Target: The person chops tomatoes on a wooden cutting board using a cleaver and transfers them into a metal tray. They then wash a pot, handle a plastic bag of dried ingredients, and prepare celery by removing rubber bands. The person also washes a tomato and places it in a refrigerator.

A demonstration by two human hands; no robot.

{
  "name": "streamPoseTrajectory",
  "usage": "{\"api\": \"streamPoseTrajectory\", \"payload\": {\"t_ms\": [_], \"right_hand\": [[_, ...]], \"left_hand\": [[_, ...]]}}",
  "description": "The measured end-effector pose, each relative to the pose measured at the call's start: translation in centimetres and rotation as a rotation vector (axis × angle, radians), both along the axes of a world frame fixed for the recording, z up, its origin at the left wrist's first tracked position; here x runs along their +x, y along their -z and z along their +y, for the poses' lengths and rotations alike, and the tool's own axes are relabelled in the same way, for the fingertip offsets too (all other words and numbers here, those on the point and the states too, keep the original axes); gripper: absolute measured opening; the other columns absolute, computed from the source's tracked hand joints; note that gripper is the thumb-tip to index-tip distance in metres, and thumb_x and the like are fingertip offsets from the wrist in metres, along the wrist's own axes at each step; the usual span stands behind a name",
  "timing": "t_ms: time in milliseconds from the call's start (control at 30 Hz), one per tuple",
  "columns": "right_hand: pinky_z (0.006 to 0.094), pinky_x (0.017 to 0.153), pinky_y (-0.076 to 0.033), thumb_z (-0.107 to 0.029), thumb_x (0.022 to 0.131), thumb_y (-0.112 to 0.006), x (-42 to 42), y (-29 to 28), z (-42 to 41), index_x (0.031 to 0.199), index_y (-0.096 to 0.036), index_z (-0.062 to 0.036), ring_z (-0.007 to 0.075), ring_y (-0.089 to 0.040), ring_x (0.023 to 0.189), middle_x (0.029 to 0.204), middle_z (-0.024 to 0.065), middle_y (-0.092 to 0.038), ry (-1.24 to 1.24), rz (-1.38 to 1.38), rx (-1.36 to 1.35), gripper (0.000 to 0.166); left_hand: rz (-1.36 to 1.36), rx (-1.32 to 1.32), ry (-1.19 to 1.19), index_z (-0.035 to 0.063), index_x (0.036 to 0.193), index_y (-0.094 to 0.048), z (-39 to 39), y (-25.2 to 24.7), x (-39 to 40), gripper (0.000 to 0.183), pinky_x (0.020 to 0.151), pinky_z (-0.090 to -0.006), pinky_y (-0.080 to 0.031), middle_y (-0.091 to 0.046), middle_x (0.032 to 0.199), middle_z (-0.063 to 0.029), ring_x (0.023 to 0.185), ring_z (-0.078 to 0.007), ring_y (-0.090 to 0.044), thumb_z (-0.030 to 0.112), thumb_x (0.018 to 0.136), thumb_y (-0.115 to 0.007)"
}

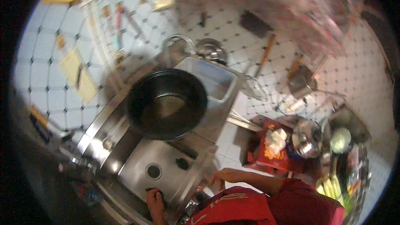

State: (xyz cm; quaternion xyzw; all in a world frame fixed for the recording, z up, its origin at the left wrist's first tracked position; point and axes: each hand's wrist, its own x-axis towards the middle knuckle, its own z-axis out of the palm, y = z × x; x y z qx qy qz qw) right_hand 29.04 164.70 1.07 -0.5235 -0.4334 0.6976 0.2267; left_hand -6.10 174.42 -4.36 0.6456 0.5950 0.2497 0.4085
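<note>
A deep black wok (167,104) rests on the stainless steel stove (203,132), a little pale liquid or glare showing at its bottom. Toward me lies a steel panel (137,159) with round dark openings or knobs. My left hand (155,198) touches the panel's near edge, fingers curled at a dark slot or knob; whether it grips anything is blurred. Beside the stove's right edge hangs my right hand (219,178), bent at the wrist, its fingers partly unclear. Behind the wok sits a rectangular steel basin or tray (215,79) holding something grey-blue.
To the right, a red board or tray (265,164) carries white and orange chopped food (276,142). Next to it are a metal pot or lid (307,139), a pale green round vegetable (340,140) and green stalks (329,187). Utensils and a cleaver (256,23) hang on the tiled wall.
</note>
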Motion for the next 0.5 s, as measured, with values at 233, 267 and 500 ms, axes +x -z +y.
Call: {"api": "streamPoseTrajectory", "payload": {"t_ms": [233, 267, 500], "right_hand": [[0.0334, 0.084, -0.05, -0.03, 0.1, -0.04, 5.5, -0.6, -13.9, 0.095, -0.068, -0.0027, 0.0198, -0.065, 0.088, 0.088, 0.0095, -0.07, 0.259, -0.423, 0.223, 0.04], [0.0334, 0.082, -0.05, -0.031, 0.098, -0.043, 6.8, -0.6, -16.0, 0.093, -0.069, -0.0029, 0.02, -0.066, 0.085, 0.087, 0.0091, -0.07, 0.296, -0.476, 0.231, 0.038], [0.0303, 0.066, -0.052, -0.025, 0.092, -0.056, 8.5, -0.9, -30.0, 0.084, -0.068, -0.002, 0.016, -0.066, 0.072, 0.078, 0.007, -0.069, 0.707, -0.344, 0.185, 0.027]], "left_hand": [[0.148, 0.39, 0.558, 0.0004, 0.108, -0.058, -0.1, -5.1, 11.8, 0.025, 0.089, -0.0424, -0.045, -0.058, 0.11, -0.0175, 0.103, -0.0357, -0.056, 0.007, 0.084, -0.06], [0.127, 0.372, 0.619, 0.0006, 0.109, -0.058, -1.2, -5.4, 13.9, 0.025, 0.089, -0.0422, -0.045, -0.058, 0.11, -0.0174, 0.103, -0.036, -0.056, 0.008, 0.085, -0.06], [0.181, 0.158, 1.102, 0.0027, 0.11, -0.058, -11.8, -6.2, 23.0, 0.027, 0.086, -0.0417, -0.045, -0.058, 0.108, -0.0174, 0.097, -0.0349, -0.058, 0.011, 0.084, -0.062]]}}
